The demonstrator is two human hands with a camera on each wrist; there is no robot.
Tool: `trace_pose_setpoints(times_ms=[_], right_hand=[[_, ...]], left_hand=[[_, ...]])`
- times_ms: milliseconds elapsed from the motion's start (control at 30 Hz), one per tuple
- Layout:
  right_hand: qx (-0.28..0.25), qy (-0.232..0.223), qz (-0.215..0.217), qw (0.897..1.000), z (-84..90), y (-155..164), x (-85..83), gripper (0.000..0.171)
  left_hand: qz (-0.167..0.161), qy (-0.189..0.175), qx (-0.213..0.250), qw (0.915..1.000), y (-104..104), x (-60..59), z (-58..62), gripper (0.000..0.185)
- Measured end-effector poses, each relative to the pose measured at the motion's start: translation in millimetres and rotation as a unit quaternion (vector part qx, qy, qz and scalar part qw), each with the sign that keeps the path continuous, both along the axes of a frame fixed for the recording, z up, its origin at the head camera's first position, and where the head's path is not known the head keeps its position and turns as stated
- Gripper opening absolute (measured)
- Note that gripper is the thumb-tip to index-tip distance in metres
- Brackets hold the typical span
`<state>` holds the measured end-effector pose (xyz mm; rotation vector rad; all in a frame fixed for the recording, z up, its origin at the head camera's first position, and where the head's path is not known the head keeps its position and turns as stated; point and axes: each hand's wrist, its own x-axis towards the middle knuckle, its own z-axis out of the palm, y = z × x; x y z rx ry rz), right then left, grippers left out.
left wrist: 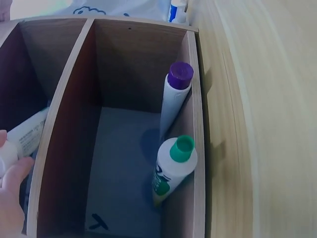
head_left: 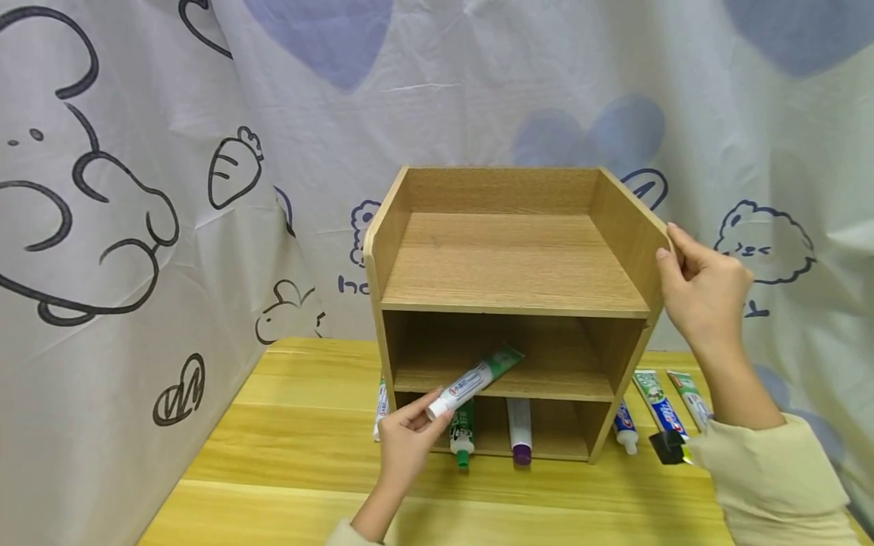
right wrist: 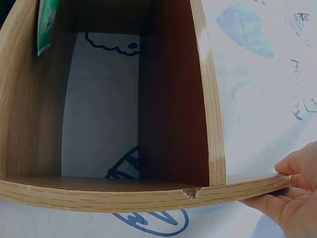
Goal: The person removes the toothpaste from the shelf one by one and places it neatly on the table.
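Observation:
My left hand point(head_left: 404, 444) pinches a white and green toothpaste tube point(head_left: 471, 384) near its white cap. The tube slants up to the right, its green tail end point(right wrist: 45, 29) reaching into the middle compartment of a small wooden shelf point(head_left: 505, 262). With thumb and fingers my right hand point(head_left: 706, 292) grips the front edge of the shelf's right side panel point(right wrist: 257, 187), near the top. In the bottom compartment lie a tube with a green cap point(left wrist: 182, 148) and a white tube with a purple cap point(left wrist: 180, 75), their caps pointing outward.
On the wooden table point(head_left: 273, 455), right of the shelf, lie a blue and white tube point(head_left: 624, 427), a green and blue tube point(head_left: 658, 402) and a green and white tube point(head_left: 690, 398). Another tube point(head_left: 381, 409) shows at the left side. A printed curtain point(head_left: 307, 152) hangs behind.

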<state>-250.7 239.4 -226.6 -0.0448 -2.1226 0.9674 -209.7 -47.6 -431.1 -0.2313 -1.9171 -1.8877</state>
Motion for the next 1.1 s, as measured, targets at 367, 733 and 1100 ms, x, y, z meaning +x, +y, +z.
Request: trace_pose_setpoints(times_ms=[367,733,1100], right_hand=[[0.005,0.007,-0.007,1.0,-0.3,0.4,0.0,0.033],[0.003,0.004,-0.007,1.0,-0.6,1.1,-0.3,0.033],[-0.004,-0.005,0.003,1.0,-0.9,2.4,-1.4,0.034]], left_hand=[[-0.049,-0.042,0.024,0.9976,-27.5,-1.7,-1.7,0.033],[-0.068,-0.093,0.051,0.992,-49.5,0.0,-2.2,0.036],[-0.143,-0.095,0.044,0.9841,-76.5,4.3,-1.9,0.035]])
